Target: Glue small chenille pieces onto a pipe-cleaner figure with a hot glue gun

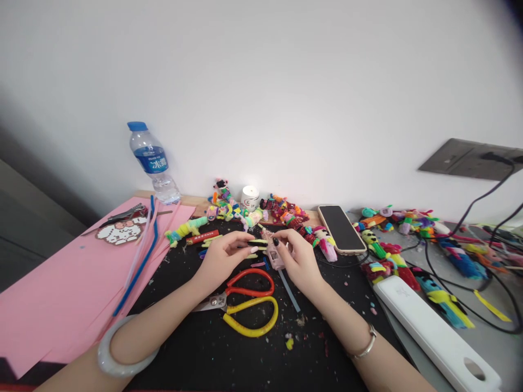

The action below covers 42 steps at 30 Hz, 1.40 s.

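Bangle (122, 354) on the left wrist sits closest to the lens. Left hand (223, 255): fingers (245, 249) curled, thumb and forefinger pinching a short yellow-green fuzzy strip (258, 242), held level. Right hand (297, 257): fingers (281, 243) pressed together around a pink glue gun (274, 256), its nozzle up near the strip's end; whether they touch I can't tell. Scissors (245, 299) with red and yellow handles lie just below both sets of fingers, on the black mat (204, 348). Phone (341, 228) sits right of the fingers.
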### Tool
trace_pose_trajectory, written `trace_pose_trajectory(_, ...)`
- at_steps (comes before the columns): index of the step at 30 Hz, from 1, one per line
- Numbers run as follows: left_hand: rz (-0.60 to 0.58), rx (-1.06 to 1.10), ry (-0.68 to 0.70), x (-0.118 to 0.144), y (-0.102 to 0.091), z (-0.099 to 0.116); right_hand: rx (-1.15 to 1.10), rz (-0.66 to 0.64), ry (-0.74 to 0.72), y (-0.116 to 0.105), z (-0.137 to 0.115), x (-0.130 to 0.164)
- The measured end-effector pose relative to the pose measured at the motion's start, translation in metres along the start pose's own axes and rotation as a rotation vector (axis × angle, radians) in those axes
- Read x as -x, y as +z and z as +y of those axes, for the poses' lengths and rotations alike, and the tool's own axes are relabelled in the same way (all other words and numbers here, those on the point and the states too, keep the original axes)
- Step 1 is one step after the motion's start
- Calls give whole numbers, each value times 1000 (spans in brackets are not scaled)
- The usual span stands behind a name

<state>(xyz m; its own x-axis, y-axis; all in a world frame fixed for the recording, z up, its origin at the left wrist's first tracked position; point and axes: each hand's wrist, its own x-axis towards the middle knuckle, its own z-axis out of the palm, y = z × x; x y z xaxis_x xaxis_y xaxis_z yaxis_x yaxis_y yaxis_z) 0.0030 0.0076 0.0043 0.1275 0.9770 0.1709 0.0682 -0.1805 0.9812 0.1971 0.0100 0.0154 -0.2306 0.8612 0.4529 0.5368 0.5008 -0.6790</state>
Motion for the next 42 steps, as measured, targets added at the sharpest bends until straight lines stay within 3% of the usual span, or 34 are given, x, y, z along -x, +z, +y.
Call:
trace_pose_trajectory(4, 42, 75, -49, -3, -2, -3, 247, 10, -90, -7, 9, -4)
trace_pose_trajectory(10, 86, 132, -95, -6, -3, -4, 437, -105, -39, -10, 12, -3)
trace_pose_trajectory(18, 66, 183, -139, -5, -3, 0, 464, -164, -7, -16, 9, 8)
trace_pose_trajectory(30, 72, 55, -15, -4, -3, 0, 454, -222, -6, -18, 20, 14)
trace_pose_trajectory(42, 31, 80, 15, 0, -1, -1, 564, -221, -15, -15, 25, 17)
